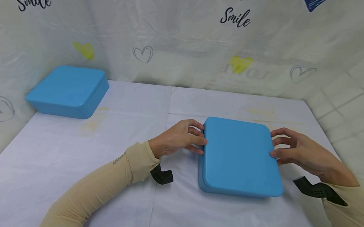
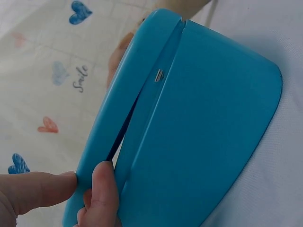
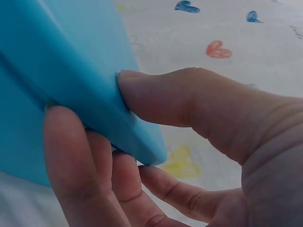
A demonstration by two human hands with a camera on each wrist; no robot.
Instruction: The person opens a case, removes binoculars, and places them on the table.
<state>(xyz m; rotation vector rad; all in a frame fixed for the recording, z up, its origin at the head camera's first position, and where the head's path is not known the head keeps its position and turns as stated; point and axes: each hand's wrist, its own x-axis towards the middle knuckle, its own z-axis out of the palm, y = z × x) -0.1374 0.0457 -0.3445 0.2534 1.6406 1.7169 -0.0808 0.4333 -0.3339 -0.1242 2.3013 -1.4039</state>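
Observation:
A flat blue box point(image 1: 240, 157) with rounded corners lies on the white table, right of centre. My left hand point(image 1: 200, 141) pinches the box's left edge, and my right hand point(image 1: 274, 146) pinches its right edge. In the left wrist view the lid point(image 2: 124, 106) stands slightly off the base point(image 2: 208, 137), with a dark gap between them; my thumb and a fingertip point(image 2: 102, 187) sit at that seam. The right wrist view has my thumb point(image 3: 184, 101) on top of the lid's rim point(image 3: 61, 61) and my fingers point(image 3: 71, 161) curled under it.
A second blue box point(image 1: 68, 90) leans against the wall covering at the far left of the table point(image 1: 74, 162). A white sheet printed with hearts and "Smile" point(image 1: 235, 17) hangs behind and along both sides.

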